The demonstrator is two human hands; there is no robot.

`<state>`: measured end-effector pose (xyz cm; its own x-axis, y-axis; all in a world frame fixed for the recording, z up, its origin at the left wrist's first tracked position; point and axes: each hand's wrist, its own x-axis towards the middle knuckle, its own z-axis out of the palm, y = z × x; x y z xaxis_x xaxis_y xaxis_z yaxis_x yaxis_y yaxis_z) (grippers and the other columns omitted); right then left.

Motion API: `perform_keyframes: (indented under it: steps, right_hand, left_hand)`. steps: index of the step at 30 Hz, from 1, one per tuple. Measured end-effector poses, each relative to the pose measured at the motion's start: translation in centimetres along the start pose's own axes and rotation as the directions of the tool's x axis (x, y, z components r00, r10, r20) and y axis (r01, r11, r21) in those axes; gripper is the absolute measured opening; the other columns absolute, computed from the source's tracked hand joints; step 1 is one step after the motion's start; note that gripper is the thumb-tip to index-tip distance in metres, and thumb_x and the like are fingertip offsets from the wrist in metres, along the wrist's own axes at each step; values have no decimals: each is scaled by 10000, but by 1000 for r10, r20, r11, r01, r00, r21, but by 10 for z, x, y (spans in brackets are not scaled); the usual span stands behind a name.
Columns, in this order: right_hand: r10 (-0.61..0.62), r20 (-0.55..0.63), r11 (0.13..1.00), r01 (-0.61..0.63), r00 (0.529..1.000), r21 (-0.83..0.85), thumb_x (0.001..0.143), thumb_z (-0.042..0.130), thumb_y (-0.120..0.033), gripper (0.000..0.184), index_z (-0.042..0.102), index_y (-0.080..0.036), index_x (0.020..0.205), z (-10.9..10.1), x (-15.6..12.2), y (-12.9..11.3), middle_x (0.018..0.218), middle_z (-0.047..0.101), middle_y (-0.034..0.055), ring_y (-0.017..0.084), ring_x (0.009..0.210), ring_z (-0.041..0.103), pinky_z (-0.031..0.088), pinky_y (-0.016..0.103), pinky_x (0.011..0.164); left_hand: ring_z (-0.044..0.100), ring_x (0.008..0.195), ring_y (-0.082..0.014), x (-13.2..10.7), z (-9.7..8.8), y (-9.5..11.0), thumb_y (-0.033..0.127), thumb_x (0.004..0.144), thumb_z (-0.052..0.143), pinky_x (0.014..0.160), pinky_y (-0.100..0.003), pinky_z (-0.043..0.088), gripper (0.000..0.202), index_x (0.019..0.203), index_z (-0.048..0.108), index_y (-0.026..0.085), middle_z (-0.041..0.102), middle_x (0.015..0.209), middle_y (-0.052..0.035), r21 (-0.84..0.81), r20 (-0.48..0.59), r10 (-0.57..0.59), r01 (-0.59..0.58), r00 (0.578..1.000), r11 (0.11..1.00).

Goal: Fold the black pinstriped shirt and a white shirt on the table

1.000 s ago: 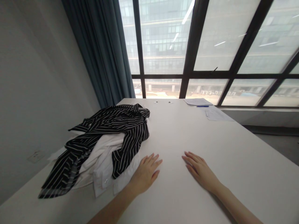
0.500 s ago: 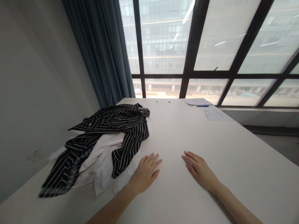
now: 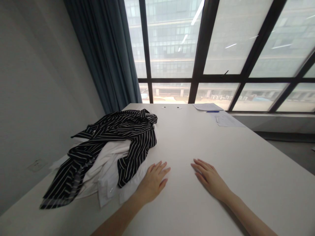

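Note:
My left hand (image 3: 153,183) lies palm down on the white table (image 3: 187,137), fingers spread, holding nothing. It is just right of a heap of clothes. On top of that heap is a black shirt with white stripes (image 3: 120,126), crumpled, one sleeve trailing toward the table's left edge. White garments (image 3: 110,164) show beneath it, and a white piece reaches close to my left hand; whether they touch I cannot tell. Flat on the tabletop, my right hand (image 3: 209,178) is open too, fingers stretched out, with nothing in it.
Papers (image 3: 208,107), a blue pen (image 3: 213,111) and another sheet (image 3: 228,120) lie at the far right of the table. Two small round fittings sit near its back edge. A wall is on the left; a blue curtain (image 3: 103,52) and dark-framed windows stand behind.
Both hands and the clothes stay where they were. Only the view shifts very slightly.

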<state>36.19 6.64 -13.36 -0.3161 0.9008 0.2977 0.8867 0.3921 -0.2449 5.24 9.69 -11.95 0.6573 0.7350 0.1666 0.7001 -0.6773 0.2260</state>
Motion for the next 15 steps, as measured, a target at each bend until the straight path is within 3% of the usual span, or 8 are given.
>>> perform_keyframes:
  steps: [15]
  right_hand:
    - [-5, -6, 1000, 5, 1000, 5, 992, 400, -382, 409, 579, -236, 1330, 3, -1, 3, 1433, 529, 76, 251, 1345, 452, 402, 458, 1085]
  left_hand:
    - [353, 1413, -228, 0, 0, 1, 261, 978, 453, 1142, -482, 317, 430, 1406, 440, 290, 425, 1513, -32, 25, -6, 8, -8, 1000, 1000]
